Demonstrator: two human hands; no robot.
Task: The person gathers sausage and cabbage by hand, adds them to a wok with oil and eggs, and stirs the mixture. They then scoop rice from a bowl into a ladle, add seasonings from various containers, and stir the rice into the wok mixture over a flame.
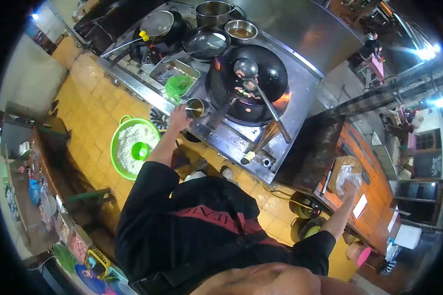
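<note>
At the front edge of the stove, my left hand (179, 119) is closed at the near side of a small metal cup (197, 106) with some liquid in it. My right hand (350, 190) reaches out to the wooden table, its fingers at a clear plastic bag (348, 176) that lies on a round chopping board (338, 189). A black wok (270, 64) sits over visible flames, with bits of food inside. A metal ladle (267, 96) rests in it, bowl down among the food, handle toward me.
Left of the wok stand a metal tray (186, 74) with a green plastic bag (178, 87), a black pan (206, 42) and a steel bowl (241, 31). A bamboo wok brush (263, 141) lies at the stove front. A green basin (115, 152) of rice is below left.
</note>
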